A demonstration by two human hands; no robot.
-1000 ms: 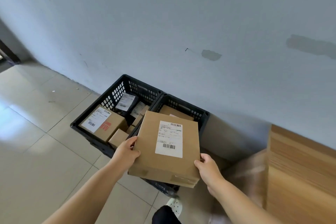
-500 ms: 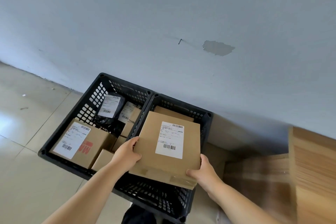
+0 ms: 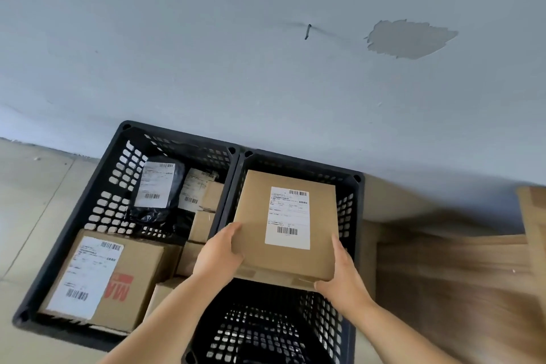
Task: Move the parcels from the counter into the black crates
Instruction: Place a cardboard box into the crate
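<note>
Left edge of frame: tiled floor (image 3: pixel 32 201), pale, running up to a grey-blue wall (image 3: pixel 206 53) that fills the top half. Lower left: left crate (image 3: pixel 118 174), black, perforated sides, sitting on the floor against the wall. Inside it, bottom-left corner, a big box (image 3: pixel 141 281) with a white label and red print, label up. Above it, a black bag (image 3: pixel 156 204) with a white label, leaning on the crate's far side. Just right of the bag, several small boxes (image 3: pixel 204 224) stacked loosely along the crate's right wall, one with a label.

Centre: left hand (image 3: pixel 217 254) grips the near-left corner of the flat box (image 3: pixel 283 224), thumb on top, fingers curled under. The flat box is brown cardboard, white barcode label facing up, held tilted over the far half of the right crate (image 3: pixel 351 216); cannot tell whether it touches anything below. The right crate is black, touching the left crate side by side, and its near half shows a bare mesh bottom.

Right of centre: right hand (image 3: pixel 339 278) holds the near-right corner of the flat box, thumb along the side edge, fingers wrapped under the front edge.

Wall, upper right: a small dark mark (image 3: pixel 307 31) and a patch of missing paint (image 3: pixel 410 38). Lower right: wooden counter (image 3: pixel 461 289), blurred.
</note>
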